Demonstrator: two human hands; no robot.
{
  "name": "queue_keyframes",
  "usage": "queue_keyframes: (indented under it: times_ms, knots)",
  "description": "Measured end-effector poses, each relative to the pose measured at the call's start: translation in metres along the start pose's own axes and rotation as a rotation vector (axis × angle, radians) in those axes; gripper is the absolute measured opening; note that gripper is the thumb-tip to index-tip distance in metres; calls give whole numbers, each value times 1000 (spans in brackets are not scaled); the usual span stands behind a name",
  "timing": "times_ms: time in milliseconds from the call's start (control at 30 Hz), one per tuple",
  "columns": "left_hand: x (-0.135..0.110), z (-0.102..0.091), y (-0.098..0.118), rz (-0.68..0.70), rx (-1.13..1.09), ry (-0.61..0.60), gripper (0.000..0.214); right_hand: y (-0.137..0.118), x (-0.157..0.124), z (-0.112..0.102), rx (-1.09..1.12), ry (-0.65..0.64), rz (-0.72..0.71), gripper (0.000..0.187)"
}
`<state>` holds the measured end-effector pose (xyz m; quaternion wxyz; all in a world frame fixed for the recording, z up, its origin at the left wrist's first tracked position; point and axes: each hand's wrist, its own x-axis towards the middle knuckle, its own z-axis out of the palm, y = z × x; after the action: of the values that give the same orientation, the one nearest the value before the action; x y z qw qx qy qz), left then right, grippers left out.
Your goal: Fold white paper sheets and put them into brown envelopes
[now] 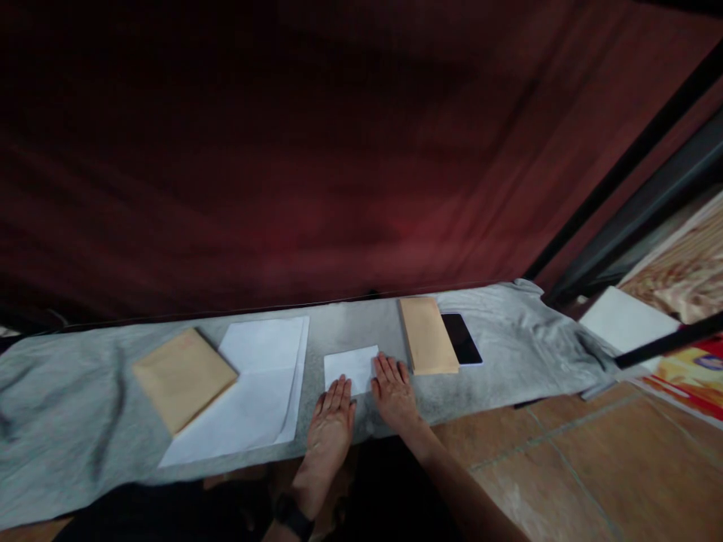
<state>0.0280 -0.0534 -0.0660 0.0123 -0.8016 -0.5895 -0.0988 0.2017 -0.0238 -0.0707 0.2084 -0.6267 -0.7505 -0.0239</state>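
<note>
A small white sheet of paper (351,366), seemingly folded, lies on the grey cloth in front of me. My left hand (332,421) rests flat with its fingertips on the paper's lower left edge. At the paper's right edge, my right hand (394,388) lies palm down, fingers stretched out and touching it. Neither hand grips anything. To the left are larger white sheets (254,406), partly under a brown envelope (184,376). Right of my right hand sits a stack of brown envelopes (430,339).
A dark-screened phone (464,339) lies partly beneath the right envelopes. The grey cloth (68,406) covers a long narrow surface, backed by a dark red curtain (339,188). Black bars (638,158) stand at the right, near a white box-like object (626,320) and the tiled floor (565,459).
</note>
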Motion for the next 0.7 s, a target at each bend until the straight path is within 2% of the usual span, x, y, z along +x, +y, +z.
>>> queue_keyframes:
  times_ms: [67, 167, 367, 467, 600, 700]
  knots:
    - [-1, 3, 1, -9, 34, 19, 49, -11, 2, -1, 40, -12, -16, 50]
    - [-6, 8, 2, 5, 64, 60, 52, -21, -5, -6, 124, -44, -132, 47]
    - [-8, 8, 3, -1, 13, 94, 48, 2, -41, -26, 66, -93, -232, 50]
    - [9, 8, 17, -6, -21, 112, 46, 10, -48, -25, 38, -68, -225, 51]
    - [45, 9, 42, 78, -77, 98, 46, 9, -48, -15, 60, -10, -216, 46]
    - [64, 11, 43, 76, -72, 78, 49, 8, -46, -14, 76, 15, -218, 45]
